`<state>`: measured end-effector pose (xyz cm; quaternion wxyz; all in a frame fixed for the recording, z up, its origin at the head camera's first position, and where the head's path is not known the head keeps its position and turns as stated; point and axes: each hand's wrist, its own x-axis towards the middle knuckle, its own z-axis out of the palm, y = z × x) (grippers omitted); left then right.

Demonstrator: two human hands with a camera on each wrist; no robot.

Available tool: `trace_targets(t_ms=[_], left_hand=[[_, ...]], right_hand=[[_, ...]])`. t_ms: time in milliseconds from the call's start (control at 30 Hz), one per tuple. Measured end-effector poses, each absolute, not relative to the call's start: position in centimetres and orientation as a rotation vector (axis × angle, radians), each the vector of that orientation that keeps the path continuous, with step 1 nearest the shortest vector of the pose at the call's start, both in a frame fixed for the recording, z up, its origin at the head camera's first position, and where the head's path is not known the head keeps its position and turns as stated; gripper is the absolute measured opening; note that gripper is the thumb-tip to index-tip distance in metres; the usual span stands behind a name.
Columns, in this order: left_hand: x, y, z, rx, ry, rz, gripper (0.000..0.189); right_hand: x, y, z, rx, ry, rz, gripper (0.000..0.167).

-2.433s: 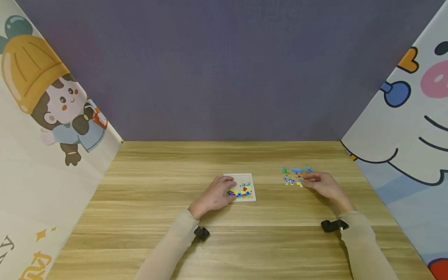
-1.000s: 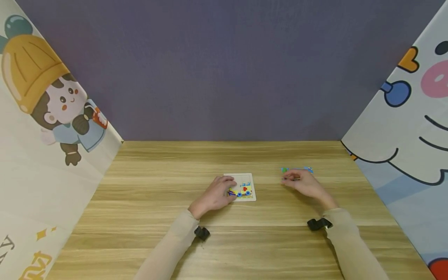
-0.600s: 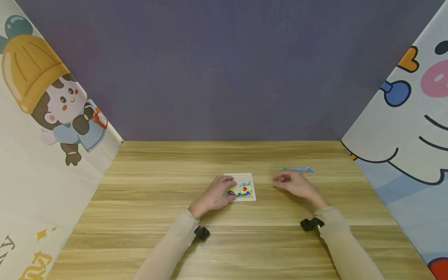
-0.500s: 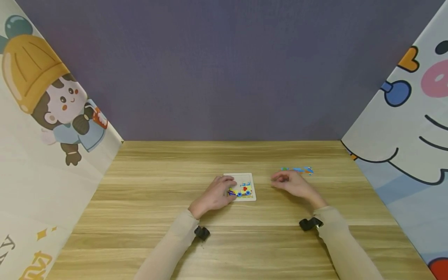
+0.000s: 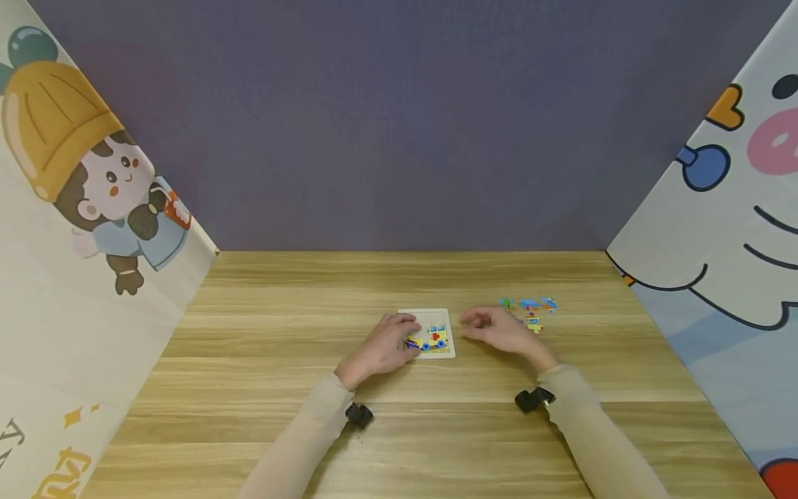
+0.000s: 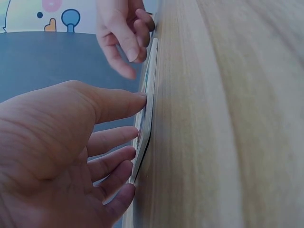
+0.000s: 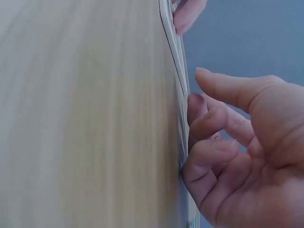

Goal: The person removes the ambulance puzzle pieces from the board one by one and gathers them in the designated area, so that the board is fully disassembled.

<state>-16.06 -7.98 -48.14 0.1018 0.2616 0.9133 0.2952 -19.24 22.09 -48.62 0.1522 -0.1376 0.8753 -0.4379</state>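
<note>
My left hand (image 5: 386,343) rests at the left side of a pale square jigsaw puzzle tray (image 5: 451,346), its fingertips lying on the board in the left wrist view. A yellow vehicle picture with a red cross and blue wheels (image 5: 436,339) fills the tray's lower part; pale backing shows above it. Just right of the tray is my right hand (image 5: 495,329). In the right wrist view its fingers (image 7: 209,123) are loosely bent and the thumb stands apart, with nothing visible in the gap. Loose puzzle pieces (image 5: 530,303) lie beyond that hand, partly hidden by it.
Among the loose pieces are a green and blue one (image 5: 507,303) and a yellow one (image 5: 533,324). The wooden table (image 5: 280,305) ends at a dark back wall (image 5: 399,138), with printed panels on both sides.
My right hand has moved left from the loose pieces to the right side of the tray, uncovering the yellow piece. The left hand has stayed on the tray.
</note>
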Motion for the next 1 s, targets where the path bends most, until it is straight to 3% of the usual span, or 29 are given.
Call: trace_targets(t_ms=[200, 1000], left_hand=[[-16.1, -7.9, -48.1, 0.777, 2.698, 0.866, 0.053], [-16.2, -8.0, -48.3, 0.777, 2.699, 0.878, 0.052]], right_hand=[[-19.4, 20.5, -48.5, -0.439, 2.500, -1.254, 0.046], [-19.2, 18.0, -48.2, -0.472, 2.485, -1.134, 0.039]])
